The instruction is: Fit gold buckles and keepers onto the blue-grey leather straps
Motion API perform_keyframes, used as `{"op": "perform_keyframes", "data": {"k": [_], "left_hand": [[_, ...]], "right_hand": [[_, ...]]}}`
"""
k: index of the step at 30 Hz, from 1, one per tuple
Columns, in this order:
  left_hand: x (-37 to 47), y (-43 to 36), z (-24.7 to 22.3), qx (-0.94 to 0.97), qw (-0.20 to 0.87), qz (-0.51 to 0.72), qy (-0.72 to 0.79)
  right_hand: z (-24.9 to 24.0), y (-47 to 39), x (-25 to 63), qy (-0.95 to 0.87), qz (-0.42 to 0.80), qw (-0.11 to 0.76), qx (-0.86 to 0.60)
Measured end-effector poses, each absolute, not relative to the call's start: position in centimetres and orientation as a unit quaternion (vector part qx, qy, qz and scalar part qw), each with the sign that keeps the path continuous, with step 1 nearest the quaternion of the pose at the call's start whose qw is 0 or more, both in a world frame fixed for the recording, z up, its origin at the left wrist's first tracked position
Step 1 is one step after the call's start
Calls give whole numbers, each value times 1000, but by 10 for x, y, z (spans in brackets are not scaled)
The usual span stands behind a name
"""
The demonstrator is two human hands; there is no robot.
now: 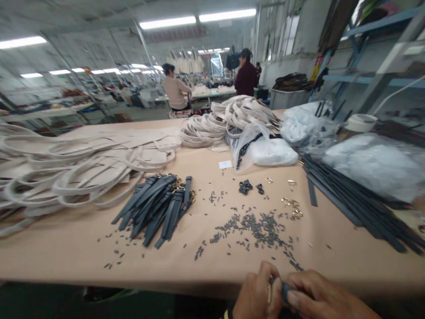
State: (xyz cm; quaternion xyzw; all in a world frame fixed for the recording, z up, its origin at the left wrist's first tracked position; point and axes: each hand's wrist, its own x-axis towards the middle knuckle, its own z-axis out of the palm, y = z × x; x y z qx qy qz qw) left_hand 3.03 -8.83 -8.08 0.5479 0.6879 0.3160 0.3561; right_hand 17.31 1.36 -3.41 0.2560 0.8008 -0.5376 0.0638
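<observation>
At the table's near edge, low on the right, my left hand [255, 294] and my right hand [320, 294] meet, fingers closed. Between them a short part of a dark grey strap [285, 291] shows, gripped from both sides. A gold-coloured metal edge [269, 293] peeks out among my left fingers; the rest of it is hidden. Just beyond my hands lie many small dark grey pieces [262, 228], scattered loosely. Farther off are gold buckles [295, 204] and a small cluster of dark loops [245, 187].
Finished-looking dark straps with gold hardware [159, 204] form a pile left of centre. Long dark strips [352, 204] lie to the right. Beige straps [83, 164] cover the left side, with bundles [244, 115] behind. Plastic bags [275, 152] stand at the back. Two people work beyond the table.
</observation>
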Motion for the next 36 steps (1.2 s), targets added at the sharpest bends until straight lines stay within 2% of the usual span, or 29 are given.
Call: {"op": "perform_keyframes", "data": {"k": [5,8,13,16,27,32,36], "left_hand": [[19,-87,-52,536,397,446,597],[17,-83,-53,523,405,454,598],[18,-86,-59,503,463,453,572],[19,-91,-57,525,449,442,572],[21,-108,-51,615,446,388,522],[18,-111,-53,641,413,357,539],[17,-113,-49,622,454,349,534]], "right_hand": [[-29,16,161,790,-570,29,223],[-32,16,162,773,-595,-3,221],[-34,16,166,689,-702,59,172],[-36,13,169,653,-738,39,164],[-25,-6,173,797,-577,26,173],[-29,-14,174,787,-587,2,187],[-35,-15,175,707,-690,24,154]]}}
